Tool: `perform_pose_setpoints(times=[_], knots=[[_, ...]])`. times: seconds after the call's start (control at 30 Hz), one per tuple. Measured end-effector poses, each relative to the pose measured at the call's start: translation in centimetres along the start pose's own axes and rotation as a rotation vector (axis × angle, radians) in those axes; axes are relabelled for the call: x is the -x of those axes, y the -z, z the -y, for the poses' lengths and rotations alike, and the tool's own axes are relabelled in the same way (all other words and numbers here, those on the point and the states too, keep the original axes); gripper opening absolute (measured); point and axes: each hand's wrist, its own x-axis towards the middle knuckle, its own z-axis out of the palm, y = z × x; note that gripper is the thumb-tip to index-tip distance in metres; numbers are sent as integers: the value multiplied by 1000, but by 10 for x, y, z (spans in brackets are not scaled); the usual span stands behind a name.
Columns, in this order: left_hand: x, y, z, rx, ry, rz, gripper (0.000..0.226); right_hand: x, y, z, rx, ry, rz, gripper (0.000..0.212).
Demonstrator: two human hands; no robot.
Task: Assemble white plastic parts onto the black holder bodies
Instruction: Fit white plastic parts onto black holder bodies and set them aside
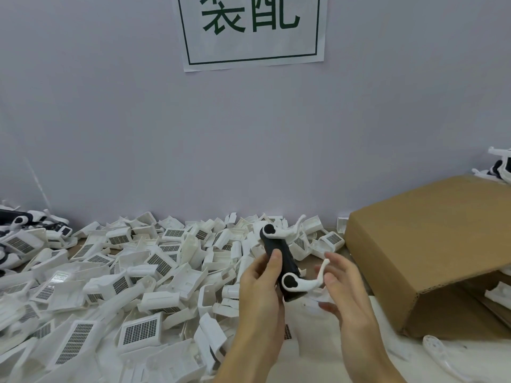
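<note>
My left hand grips a black holder body held upright above the table, thumb on its front. A white curved arm sits on its top end. A second white arm sits on its lower end and curves up to the right. My right hand is beside that lower arm with its fingers spread and slightly blurred; the fingertips are at the arm's thin end. Whether they touch it is unclear.
A heap of white plastic housings with dark grid panels covers the table to the left and behind. A brown cardboard box lies open at the right. A loose white arm lies in front of it. Finished black-and-white pieces sit far right.
</note>
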Motion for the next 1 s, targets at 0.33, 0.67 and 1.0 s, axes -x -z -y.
perform_pose_setpoints(times=[0.33,0.67,1.0], knots=[[2,1,2,-346,-199,-31,62,-3,0,4,-71,-108,8,52],[4,-2,-3,-226,21,140,68,-10,8,10,-477,-400,144,50],[-6,11,-15,-182,-205,-24,15,0,7,2,681,-3,228,32]])
